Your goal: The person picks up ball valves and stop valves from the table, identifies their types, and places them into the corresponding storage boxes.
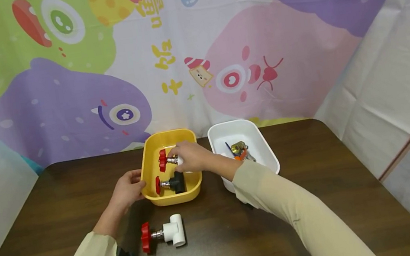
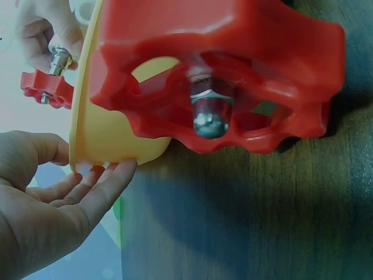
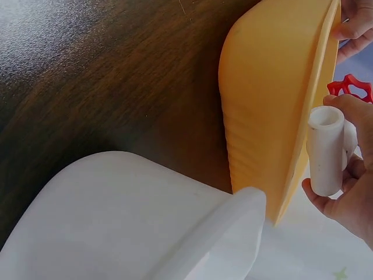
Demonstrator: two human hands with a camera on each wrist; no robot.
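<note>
My right hand (image 1: 192, 155) grips a white tee-shaped pipe valve (image 3: 326, 157) with a red handwheel, inside the upper part of the yellow bin (image 1: 175, 200). The hand hides part of its white body in the head view. At the bin's left side, my left hand (image 1: 126, 190) holds the wall, thumb at the rim and fingers against the outside. A black valve (image 1: 176, 182) with a red handwheel lies in the bin below my right hand. Another white valve (image 1: 174, 230) lies on the table in front; its red handwheel (image 2: 233, 58) fills much of the left wrist view.
To the right of the yellow bin stands a white bin (image 1: 267, 154) holding small metal, orange and blue items (image 1: 239, 149), partly behind my right forearm. A cartoon-print curtain (image 1: 186, 104) hangs behind the brown wooden table (image 1: 312, 165).
</note>
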